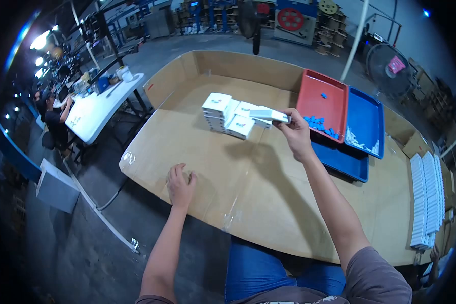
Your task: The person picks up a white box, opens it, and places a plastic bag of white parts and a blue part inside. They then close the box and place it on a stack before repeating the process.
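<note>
My right hand (296, 133) pinches a flat white box (268, 114) by its right end, holding it up beside several stacks of similar boxes. Those stacked white boxes (218, 104) stand on the cardboard-covered table (213, 167), the left stack taller than the front one (240, 125), with small dark print on their lids. The held box overlaps the right-hand stacks in this view. My left hand (181, 185) rests at the table's near left part, fingers apart, with nothing in it.
Right of the stacks, a red tray (323, 83) holds small blue pieces (319, 124). Beside it a blue tray (366, 109) has white strips. Another blue tray (344, 163) sits below. Rows of white boxes (426, 197) line the right edge. A person (55, 119) works at a white table (104, 111).
</note>
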`<state>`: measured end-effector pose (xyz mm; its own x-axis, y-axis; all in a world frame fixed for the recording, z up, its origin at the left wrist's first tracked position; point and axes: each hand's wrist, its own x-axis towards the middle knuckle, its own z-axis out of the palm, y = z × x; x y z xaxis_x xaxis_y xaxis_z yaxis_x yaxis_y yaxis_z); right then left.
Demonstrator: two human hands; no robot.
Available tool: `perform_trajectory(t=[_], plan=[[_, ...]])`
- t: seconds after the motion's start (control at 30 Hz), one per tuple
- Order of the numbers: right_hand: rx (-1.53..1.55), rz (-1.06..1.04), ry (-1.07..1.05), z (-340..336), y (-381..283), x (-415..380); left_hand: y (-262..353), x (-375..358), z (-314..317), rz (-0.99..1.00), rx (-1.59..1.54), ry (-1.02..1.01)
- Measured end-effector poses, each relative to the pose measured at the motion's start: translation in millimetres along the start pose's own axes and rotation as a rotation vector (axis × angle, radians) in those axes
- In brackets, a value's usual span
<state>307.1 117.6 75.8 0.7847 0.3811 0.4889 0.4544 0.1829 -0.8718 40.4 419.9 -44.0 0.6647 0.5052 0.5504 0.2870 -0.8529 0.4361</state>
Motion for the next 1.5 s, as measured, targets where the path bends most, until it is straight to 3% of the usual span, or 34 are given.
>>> perform_trajectory(t=[0.23,0.27,0.37,0.43,0.53,0.6,0.63,0.7,0.8,0.83,0.93,1.07,1.17,1.5], plan=[[-0.114,-0.119,-0.005,-73,-117,-79,-4,-1,1,0.178,-0.062,0.016],[-0.223,-0.178,-0.015,-87,-132,-93,-4,-3,2,0.124,-0.122,0.055],[0.136,0.067,-0.069,-125,-136,-141,13,-2,4,-0.059,-0.405,0.074],[0.227,0.191,-0.097,-144,-140,-175,86,-16,6,-0.259,-0.747,0.016],[0.370,0.319,-0.073,-157,-154,-222,207,-48,-11,-0.448,-1.216,-0.625],[0.371,0.373,-0.061,-167,-148,-252,282,-72,-25,-0.366,-1.322,-1.044],[0.360,0.359,-0.035,-169,-147,-265,317,-84,-32,-0.325,-1.358,-1.150],[0.328,0.314,0.010,-172,-146,-285,359,-104,-39,-0.461,-1.552,-1.333],[0.201,0.327,0.096,-178,-142,-312,384,-121,-33,-0.301,-1.380,-1.457],[0.162,0.328,0.125,-179,-140,-319,393,-124,-32,-0.377,-1.389,-1.468],[-0.576,0.097,0.259,-170,-146,-332,403,-140,-24,-0.590,-1.411,-1.467],[-0.334,-0.065,0.136,-152,-130,-344,399,-162,-22,-0.786,-1.314,-1.426],[-0.486,-0.124,0.008,-147,-109,-347,411,-177,-27,-1.003,-1.407,-1.193],[-0.499,-0.257,0.139,-148,-94,-349,416,-191,-27,-1.019,-1.541,-1.199]])
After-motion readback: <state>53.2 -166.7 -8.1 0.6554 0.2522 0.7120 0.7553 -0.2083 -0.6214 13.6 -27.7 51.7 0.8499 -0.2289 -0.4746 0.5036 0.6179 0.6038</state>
